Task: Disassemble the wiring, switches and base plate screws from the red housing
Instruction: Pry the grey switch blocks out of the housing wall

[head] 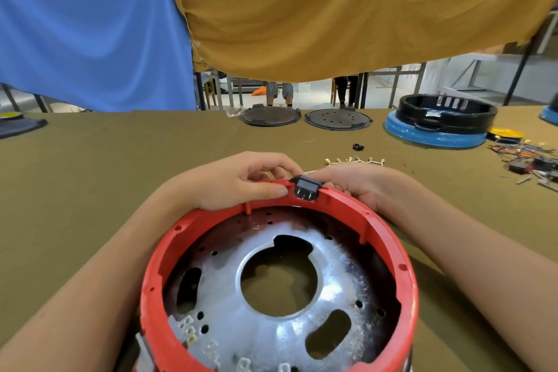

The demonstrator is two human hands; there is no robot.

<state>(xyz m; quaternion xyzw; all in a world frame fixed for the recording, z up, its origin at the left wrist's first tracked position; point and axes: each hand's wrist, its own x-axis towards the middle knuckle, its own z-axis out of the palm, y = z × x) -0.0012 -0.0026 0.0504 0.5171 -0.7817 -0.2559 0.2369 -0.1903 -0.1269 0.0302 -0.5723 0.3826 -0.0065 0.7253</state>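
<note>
The red housing (389,238) stands open side up at the table's near edge, with a silver metal plate (271,332) inside. A black socket with metal prongs (306,189) sits in a notch in the far rim. My left hand (241,181) grips the rim just left of the socket, thumb pressed on the inside edge, fingers curled over the top. My right hand (353,184) wraps around the outside of the housing behind and right of the socket; its fingertips are hidden.
White wires with brass terminals (354,160) and a small black part (358,147) lie beyond my hands. Coloured wires and switches (531,160) lie at the right. Two dark round plates (270,116) and a blue-and-black housing (440,121) stand at the far edge.
</note>
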